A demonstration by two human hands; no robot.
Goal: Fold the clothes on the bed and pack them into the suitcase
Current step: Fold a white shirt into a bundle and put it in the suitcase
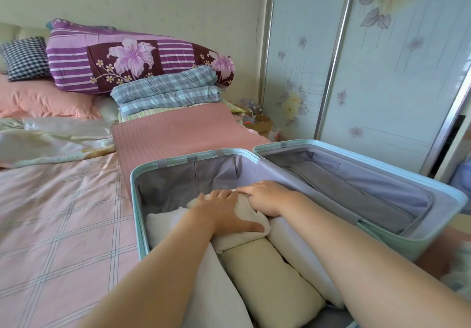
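A light-blue suitcase [136, 208] lies open on the bed, its grey-lined lid half [356, 187] spread to the right. Inside the near half lie a rolled pale-yellow garment [270, 279], a white folded garment [211, 284] on its left and another white one [300, 251] on its right. Across the far ends of these sits a cream rolled garment [251, 219]. My left hand [224, 213] presses flat on top of it with fingers spread. My right hand [267, 197] grips its far right end, fingers curled into the cloth.
The suitcase rests on a pink checked bedsheet [58, 225]. A pink mat [178, 134] lies behind it, with stacked quilts [165, 93], a purple floral quilt [122, 57] and pillows beyond. A sliding wardrobe [382, 60] stands to the right.
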